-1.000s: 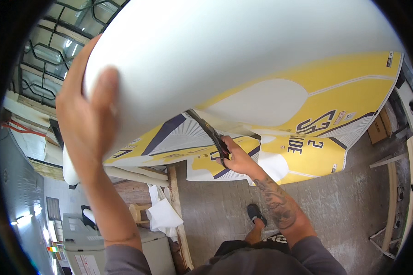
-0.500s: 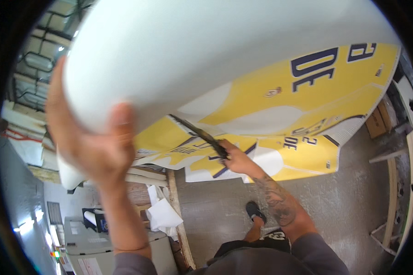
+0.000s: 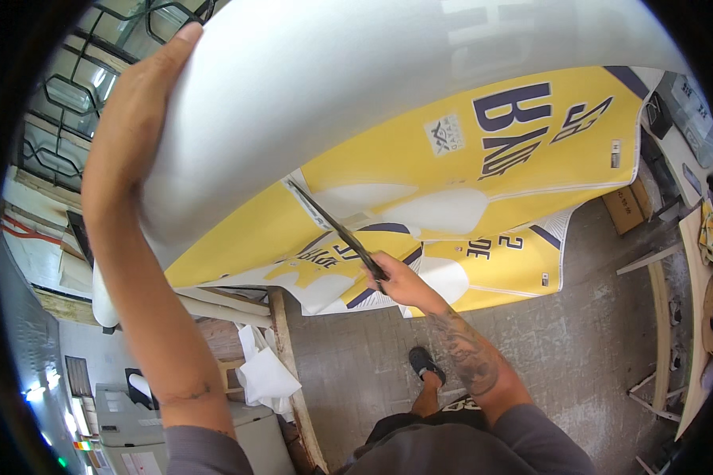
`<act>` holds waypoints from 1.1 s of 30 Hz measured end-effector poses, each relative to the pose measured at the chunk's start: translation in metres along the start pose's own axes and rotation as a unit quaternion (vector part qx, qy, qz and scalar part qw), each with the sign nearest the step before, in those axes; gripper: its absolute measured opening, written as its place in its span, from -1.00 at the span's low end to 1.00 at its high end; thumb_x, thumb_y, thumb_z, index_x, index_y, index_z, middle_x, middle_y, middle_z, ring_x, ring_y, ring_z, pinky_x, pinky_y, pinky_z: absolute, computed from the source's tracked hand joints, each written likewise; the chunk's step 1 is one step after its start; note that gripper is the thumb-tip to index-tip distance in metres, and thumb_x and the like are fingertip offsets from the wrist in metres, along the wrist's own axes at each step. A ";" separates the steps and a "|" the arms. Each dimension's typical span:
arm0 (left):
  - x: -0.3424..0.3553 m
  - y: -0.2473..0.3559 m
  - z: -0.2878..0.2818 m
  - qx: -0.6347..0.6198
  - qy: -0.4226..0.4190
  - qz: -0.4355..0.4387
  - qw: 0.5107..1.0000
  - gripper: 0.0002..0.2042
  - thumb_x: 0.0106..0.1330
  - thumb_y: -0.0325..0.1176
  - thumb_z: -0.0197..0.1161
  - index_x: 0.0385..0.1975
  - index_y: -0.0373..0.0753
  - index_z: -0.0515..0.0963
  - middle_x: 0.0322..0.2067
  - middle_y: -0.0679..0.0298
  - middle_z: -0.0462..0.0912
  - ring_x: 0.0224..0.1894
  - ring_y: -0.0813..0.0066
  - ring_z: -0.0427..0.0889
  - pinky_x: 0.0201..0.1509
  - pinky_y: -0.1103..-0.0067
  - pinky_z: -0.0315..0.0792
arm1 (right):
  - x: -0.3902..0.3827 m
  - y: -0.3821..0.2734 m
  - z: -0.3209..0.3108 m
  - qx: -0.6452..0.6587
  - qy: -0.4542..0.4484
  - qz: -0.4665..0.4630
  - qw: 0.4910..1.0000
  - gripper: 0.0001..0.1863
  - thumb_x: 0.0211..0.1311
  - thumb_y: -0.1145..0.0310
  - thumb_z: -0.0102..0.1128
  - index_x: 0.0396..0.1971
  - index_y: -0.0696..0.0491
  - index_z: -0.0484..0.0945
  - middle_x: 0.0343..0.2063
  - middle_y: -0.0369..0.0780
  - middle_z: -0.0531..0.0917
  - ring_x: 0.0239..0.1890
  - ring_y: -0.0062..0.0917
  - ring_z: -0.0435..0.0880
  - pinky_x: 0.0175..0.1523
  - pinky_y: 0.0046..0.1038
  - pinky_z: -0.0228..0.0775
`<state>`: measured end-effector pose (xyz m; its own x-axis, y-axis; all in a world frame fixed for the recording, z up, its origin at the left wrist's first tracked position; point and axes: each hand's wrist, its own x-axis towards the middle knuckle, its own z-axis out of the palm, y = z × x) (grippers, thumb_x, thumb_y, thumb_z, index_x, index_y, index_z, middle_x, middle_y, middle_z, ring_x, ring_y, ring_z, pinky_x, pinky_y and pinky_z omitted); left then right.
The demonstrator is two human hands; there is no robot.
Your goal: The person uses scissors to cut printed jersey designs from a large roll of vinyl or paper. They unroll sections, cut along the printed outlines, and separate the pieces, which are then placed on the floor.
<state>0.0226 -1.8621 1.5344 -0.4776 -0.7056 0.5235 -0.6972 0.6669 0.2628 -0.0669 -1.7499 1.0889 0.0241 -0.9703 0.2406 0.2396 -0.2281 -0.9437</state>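
Observation:
A big white roll [image 3: 293, 87] fills the upper part of the view, and a printed yellow sheet [image 3: 404, 166] with white patches and dark lettering hangs from it. Against the roll's left end lies my left hand [image 3: 139, 119], a digit stretched along its curve; the other fingers are mostly hidden. My right hand [image 3: 400, 281] is closed round the handles of dark long-bladed scissors [image 3: 333, 226]. Their blades point up and left, with the tips at the yellow sheet near a white strip just under the roll.
Below the hanging sheet is a worn grey floor [image 3: 356, 356]. White scraps [image 3: 265, 376] hang beside a wooden post at lower left, near a grey machine [image 3: 245, 435]. At right stand a wooden frame [image 3: 659, 332] and a cardboard box [image 3: 627, 207]. Window bars [image 3: 59, 91] are at upper left.
My left hand has moved up along the roll's end. More of the printed sheet shows below the roll, its lettering shifted. The scissors stay in my right hand, slightly left and lower.

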 end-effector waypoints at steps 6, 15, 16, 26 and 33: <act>-0.038 0.019 0.015 0.135 0.136 0.075 0.979 -0.39 0.27 0.20 0.09 -0.05 -0.29 0.62 -0.21 0.09 0.70 -0.22 0.22 0.65 -0.06 0.47 0.44 | -0.186 0.057 -0.074 -0.241 -0.038 0.225 0.943 -0.68 0.11 0.56 0.12 -0.07 0.19 0.48 -0.32 -0.05 0.58 -0.20 -0.28 0.58 -0.05 -0.28 0.40; -0.108 -0.029 0.140 0.257 0.445 0.214 0.831 -0.40 0.30 -0.08 0.16 0.27 -0.31 0.33 0.26 0.04 0.34 0.38 0.06 0.11 0.39 0.25 0.03 | -0.567 0.046 -0.126 -0.188 0.168 0.511 0.822 -0.86 0.23 0.51 0.13 -0.22 0.16 0.52 -0.43 -0.28 0.61 -0.39 -0.52 0.60 -0.22 -0.44 0.46; -0.106 -0.039 0.156 0.265 0.474 0.233 0.807 -0.40 0.29 -0.10 0.18 0.28 -0.27 0.30 0.28 0.03 0.25 0.43 0.04 -0.06 0.41 0.21 -0.02 | -0.582 0.040 -0.119 -0.124 0.222 0.518 0.817 -0.86 0.25 0.51 0.13 -0.21 0.16 0.52 -0.43 -0.28 0.61 -0.39 -0.53 0.60 -0.23 -0.46 0.47; -0.369 -0.027 0.213 0.038 -0.070 -0.042 0.996 -0.59 0.20 -0.29 0.25 0.05 -0.31 0.52 0.03 -0.01 0.56 0.20 0.03 0.42 0.41 0.01 -0.08 | -0.534 0.033 -0.097 -0.032 0.242 0.396 0.885 -0.69 0.22 0.71 0.02 -0.03 0.19 0.48 -0.25 -0.27 0.60 -0.19 -0.57 0.62 -0.04 -0.53 0.50; -0.621 0.019 0.193 -0.106 -0.536 -0.193 0.815 -0.59 0.20 -0.20 0.25 0.06 -0.14 0.59 0.08 -0.01 0.57 0.27 0.06 0.41 0.36 0.07 0.15 | -0.465 0.007 -0.082 -0.001 0.029 0.357 0.934 -0.60 0.25 0.75 0.00 0.08 0.20 0.45 -0.10 -0.28 0.62 -0.04 -0.62 0.58 0.11 -0.56 0.43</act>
<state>0.2024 -1.4576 1.0579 -0.5166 -0.6004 -0.6104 -0.8523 0.2924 0.4338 -0.1562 -1.3068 0.9523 0.1244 -0.8782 -0.4618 0.1814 0.4777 -0.8596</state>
